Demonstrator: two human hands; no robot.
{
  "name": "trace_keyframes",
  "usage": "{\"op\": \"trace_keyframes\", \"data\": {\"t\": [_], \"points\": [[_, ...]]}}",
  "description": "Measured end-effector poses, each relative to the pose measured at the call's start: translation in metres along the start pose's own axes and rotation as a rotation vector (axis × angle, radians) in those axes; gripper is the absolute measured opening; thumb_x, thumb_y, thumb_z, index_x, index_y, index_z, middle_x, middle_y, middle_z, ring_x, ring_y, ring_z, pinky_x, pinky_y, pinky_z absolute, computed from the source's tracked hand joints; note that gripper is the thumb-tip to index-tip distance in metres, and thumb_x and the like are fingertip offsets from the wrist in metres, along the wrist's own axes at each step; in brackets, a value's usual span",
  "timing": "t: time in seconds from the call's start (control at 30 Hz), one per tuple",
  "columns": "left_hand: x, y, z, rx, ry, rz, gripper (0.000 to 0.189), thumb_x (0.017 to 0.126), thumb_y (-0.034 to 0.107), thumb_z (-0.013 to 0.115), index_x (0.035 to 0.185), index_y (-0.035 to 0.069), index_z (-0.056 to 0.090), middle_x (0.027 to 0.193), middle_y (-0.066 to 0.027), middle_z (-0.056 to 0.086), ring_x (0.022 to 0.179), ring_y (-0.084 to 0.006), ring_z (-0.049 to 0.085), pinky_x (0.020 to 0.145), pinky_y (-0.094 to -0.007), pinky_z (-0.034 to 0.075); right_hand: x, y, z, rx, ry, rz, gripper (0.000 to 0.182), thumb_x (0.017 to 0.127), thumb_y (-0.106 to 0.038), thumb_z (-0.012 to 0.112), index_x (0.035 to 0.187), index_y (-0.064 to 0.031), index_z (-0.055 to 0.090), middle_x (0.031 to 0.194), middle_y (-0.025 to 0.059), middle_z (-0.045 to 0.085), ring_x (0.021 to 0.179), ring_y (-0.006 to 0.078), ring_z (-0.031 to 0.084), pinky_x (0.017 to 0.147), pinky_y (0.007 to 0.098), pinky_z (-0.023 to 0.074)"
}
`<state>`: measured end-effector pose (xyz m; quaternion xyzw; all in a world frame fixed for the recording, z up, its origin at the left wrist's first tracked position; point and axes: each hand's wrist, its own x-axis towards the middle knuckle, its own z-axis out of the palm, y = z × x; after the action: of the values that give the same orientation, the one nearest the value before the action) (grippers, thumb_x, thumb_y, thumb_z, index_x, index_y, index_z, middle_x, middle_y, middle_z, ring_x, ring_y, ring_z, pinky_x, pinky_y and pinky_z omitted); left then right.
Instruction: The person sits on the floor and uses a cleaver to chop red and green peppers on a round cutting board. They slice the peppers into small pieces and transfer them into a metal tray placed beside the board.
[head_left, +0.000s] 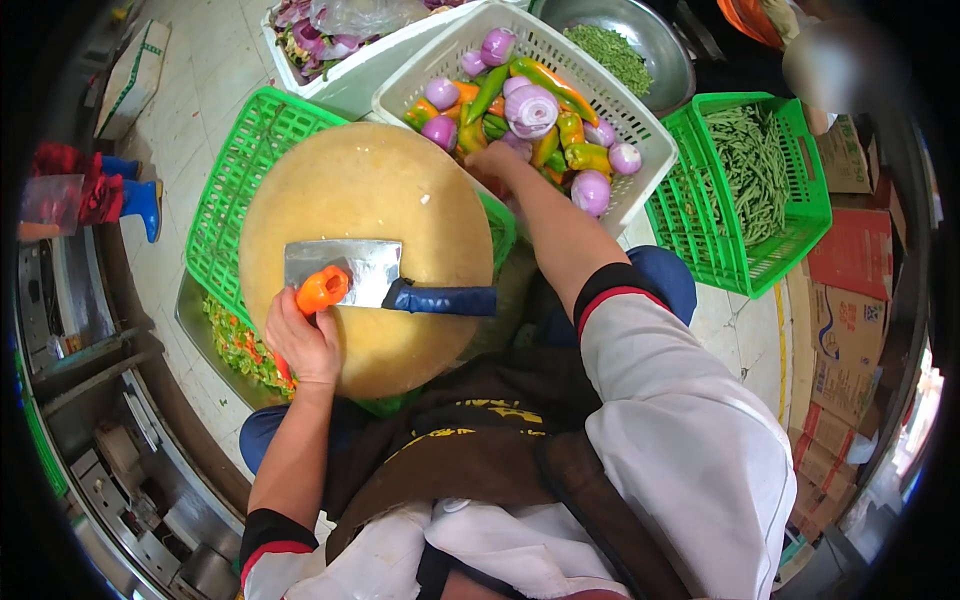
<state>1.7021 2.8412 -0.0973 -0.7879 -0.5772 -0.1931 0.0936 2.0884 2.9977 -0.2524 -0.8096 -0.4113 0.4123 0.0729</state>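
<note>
My left hand grips an orange-red pepper whose hollow, cut end faces up, above the round wooden chopping board. Under the pepper, a cleaver lies flat on the board, its blue-wrapped handle pointing right. My right hand reaches down inside the near side of a white plastic crate. Its fingers are partly hidden, so I cannot tell whether they hold anything. Around it lie peeled purple onions and long green-orange peppers.
Green crates stand under the board and at right, the latter holding green beans. Chopped peppers fill a metal tray at left. Behind are a steel bowl of cut beans and a foam box of scraps. Another person's blue boot shows left.
</note>
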Motion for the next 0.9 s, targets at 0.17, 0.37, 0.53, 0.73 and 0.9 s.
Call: {"op": "trace_keyframes", "data": {"t": [0.17, 0.37, 0.53, 0.73, 0.9], "points": [[-0.004, -0.001, -0.002, 0.019, -0.028, -0.028, 0.057, 0.082, 0.022, 0.066, 0.132, 0.002, 0.047, 0.124, -0.0184, 0.053, 0.113, -0.0380, 0.050, 0.096, -0.0486, 0.037, -0.007, -0.013, -0.089, 0.508, -0.199, 0.116, 0.027, 0.075, -0.035, 0.072, 0.083, -0.0130, 0.059, 0.053, 0.0028, 0.051, 0.039, 0.0130, 0.041, 0.037, 0.0269, 0.0322], [0.009, 0.009, 0.001, -0.046, -0.045, -0.017, 0.055, 0.081, 0.020, 0.067, 0.129, 0.002, 0.048, 0.122, -0.0186, 0.054, 0.113, -0.0378, 0.051, 0.096, -0.0490, 0.038, -0.049, 0.012, -0.194, 0.278, -0.393, 0.124, 0.022, 0.079, -0.035, 0.070, 0.075, -0.0158, 0.062, 0.052, -0.0033, 0.050, 0.037, 0.0052, 0.034, 0.036, 0.0228, 0.0219], [0.010, 0.014, 0.016, -0.128, 0.053, 0.002, 0.051, 0.080, 0.018, 0.066, 0.126, 0.002, 0.050, 0.118, -0.0185, 0.056, 0.110, -0.0385, 0.053, 0.095, -0.0495, 0.039, -0.154, -0.009, -0.217, 0.455, -0.356, -0.126, 0.019, 0.083, -0.031, 0.068, 0.084, -0.0122, 0.064, 0.056, -0.0014, 0.051, 0.039, 0.0056, 0.036, 0.037, 0.0226, 0.0234], [0.019, -0.001, 0.000, -0.236, -0.025, -0.106, 0.047, 0.081, 0.020, 0.071, 0.123, 0.006, 0.054, 0.117, -0.0145, 0.058, 0.107, -0.0352, 0.055, 0.091, -0.0471, 0.042, -0.195, -0.072, -0.109, 0.213, -0.245, -0.644, 0.040, 0.078, -0.041, 0.071, 0.093, -0.0044, 0.069, 0.073, 0.0070, 0.064, 0.063, 0.0173, 0.061, 0.054, 0.0308, 0.0471], [0.014, -0.031, -0.020, -0.225, 0.042, -0.200, 0.047, 0.081, 0.018, 0.072, 0.123, 0.009, 0.055, 0.117, -0.0121, 0.059, 0.109, -0.0338, 0.055, 0.090, -0.0473, 0.043, -0.221, -0.116, -0.032, -0.514, 0.173, -0.683, 0.060, 0.079, -0.052, 0.063, 0.118, -0.0063, 0.063, 0.109, 0.0195, 0.066, 0.106, 0.0337, 0.063, 0.091, 0.0431, 0.0490]]}}
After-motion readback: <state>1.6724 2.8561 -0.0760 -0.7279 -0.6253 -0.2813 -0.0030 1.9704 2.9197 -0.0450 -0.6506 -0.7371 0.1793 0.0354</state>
